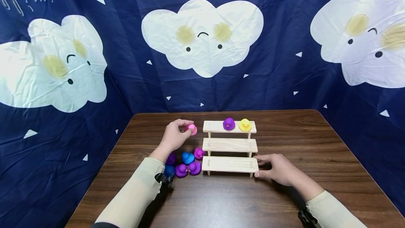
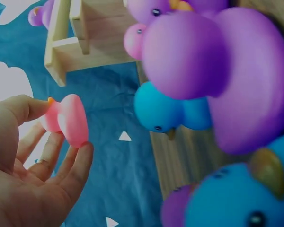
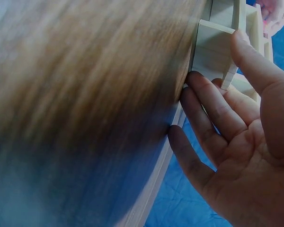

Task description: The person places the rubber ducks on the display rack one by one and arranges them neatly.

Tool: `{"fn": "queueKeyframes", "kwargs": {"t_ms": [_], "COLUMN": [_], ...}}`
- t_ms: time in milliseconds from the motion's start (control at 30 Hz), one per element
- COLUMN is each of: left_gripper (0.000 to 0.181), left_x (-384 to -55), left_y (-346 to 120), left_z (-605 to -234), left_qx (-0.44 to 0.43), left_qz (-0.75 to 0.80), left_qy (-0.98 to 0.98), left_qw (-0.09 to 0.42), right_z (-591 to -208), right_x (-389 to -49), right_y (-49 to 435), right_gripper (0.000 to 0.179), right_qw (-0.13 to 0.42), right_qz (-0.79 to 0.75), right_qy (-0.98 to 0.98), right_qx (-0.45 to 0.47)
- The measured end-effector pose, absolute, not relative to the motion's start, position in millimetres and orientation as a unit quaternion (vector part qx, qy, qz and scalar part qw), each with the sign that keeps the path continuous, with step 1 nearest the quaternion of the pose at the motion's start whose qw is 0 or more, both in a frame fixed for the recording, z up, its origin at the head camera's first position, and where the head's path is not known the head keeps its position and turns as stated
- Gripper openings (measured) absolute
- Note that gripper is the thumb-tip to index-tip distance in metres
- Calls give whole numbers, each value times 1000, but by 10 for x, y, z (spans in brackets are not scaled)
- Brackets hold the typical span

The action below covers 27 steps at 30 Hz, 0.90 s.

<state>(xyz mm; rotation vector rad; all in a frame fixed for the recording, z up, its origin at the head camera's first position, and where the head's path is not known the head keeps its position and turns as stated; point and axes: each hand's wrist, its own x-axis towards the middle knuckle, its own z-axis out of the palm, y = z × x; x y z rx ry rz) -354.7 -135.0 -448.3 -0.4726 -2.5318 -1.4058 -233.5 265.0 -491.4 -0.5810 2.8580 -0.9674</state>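
Observation:
My left hand (image 1: 174, 136) pinches a small pink rubber duck (image 1: 191, 129) in the air, left of the top step of a three-step wooden display stand (image 1: 230, 164). In the left wrist view, thumb and fingertips hold the duck (image 2: 74, 119) at its two ends. At the stand's lowest step, my right hand (image 1: 280, 170) grips the right end, thumb at the front and fingers behind. The right wrist view shows that thumb against the edge of the step (image 3: 215, 49). On the top step sit a purple duck (image 1: 229, 124) and a yellow duck (image 1: 245, 125).
Several rubber ducks cluster left of the stand, among them a blue duck (image 1: 188, 157), a magenta duck (image 1: 199, 153) and a purple duck (image 1: 194, 168). The left forearm passes over part of this group. Behind the brown wooden table (image 1: 316, 140) hangs a blue cloud-print cloth (image 1: 284, 90).

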Motion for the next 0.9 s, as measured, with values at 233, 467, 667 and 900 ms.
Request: {"fn": "queueKeyframes", "kwargs": {"t_ms": [233,467,667,900], "left_gripper": [27,26,25,27], "left_x": [-3517,-3480,-3472,-3464], "left_y": [-1289,-1193,-1111,-1000], "left_z": [-4364,-4257,-4195,-4191], "left_qx": [-179,-180,-192,-198], "left_qz": [-473,-501,-513,-528], "left_qy": [-855,-840,-830,-819], "left_qw": [117,104,107,103], "right_z": [-4920,-4925,-4927,-4919], "right_x": [-2336,-2343,-2343,-2335], "right_y": [2655,2661,2663,2660], "right_gripper": [60,60,61,60], "right_qw": [35,33,35,37], "right_qz": [-318,-315,-314,-316], "right_qy": [928,929,930,930], "right_qx": [-190,-190,-189,-184]}}
